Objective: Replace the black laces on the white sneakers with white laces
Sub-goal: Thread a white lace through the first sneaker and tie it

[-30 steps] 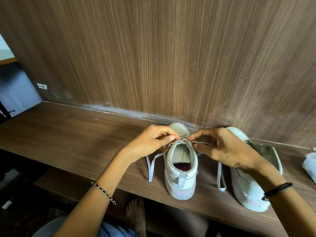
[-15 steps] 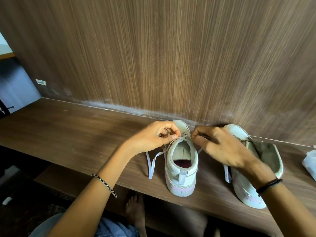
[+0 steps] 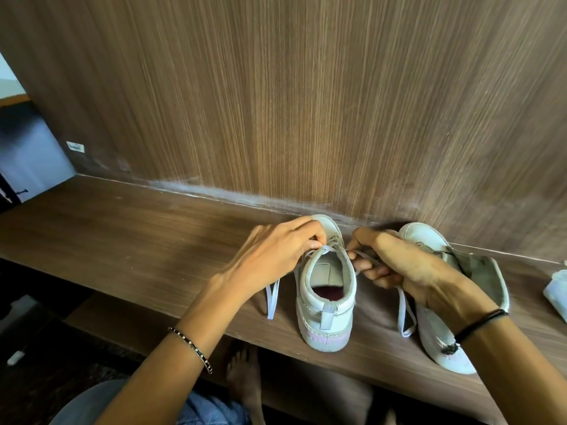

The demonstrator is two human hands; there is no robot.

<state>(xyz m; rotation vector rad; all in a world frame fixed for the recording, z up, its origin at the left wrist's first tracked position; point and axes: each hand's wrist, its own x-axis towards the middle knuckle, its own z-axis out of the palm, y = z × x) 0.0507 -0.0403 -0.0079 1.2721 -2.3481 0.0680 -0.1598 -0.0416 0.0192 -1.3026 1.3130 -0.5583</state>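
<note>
Now, at a dark wood-grain shelf (image 3: 138,240), a person is threading a flat white lace (image 3: 271,302) through the upper eyelets of a white low-top sneaker with a pale lilac sole stripe (image 3: 325,317), which is standing upright with its heel toward the camera and its toe against the tall brown wood-grain back panel (image 3: 306,102). The left hand (image 3: 273,259) is pinching the lace at ten o'clock of the shoe's collar, while the right hand (image 3: 411,271), close by at two o'clock, is curling around the other run of lace. The hands are working apart, one on each side of the tongue. Loose lace tails are trailing onto the shelf at nine and three o'clock of the shoe. No black lace is showing on this shoe. Doing this step well likely means drawing both sides evenly, keeping the flat lace untwisted and steadying the shoe against the pull. A second white sneaker (image 3: 491,277) is lying on its side at three o'clock, just behind the right hand, crowding that side. A white object (image 3: 557,292) is sitting farther out at three o'clock, cut off by the frame. Bare shelf is stretching away at nine o'clock, while the shelf's front edge is passing just beneath the upright shoe's heel at six o'clock.
</note>
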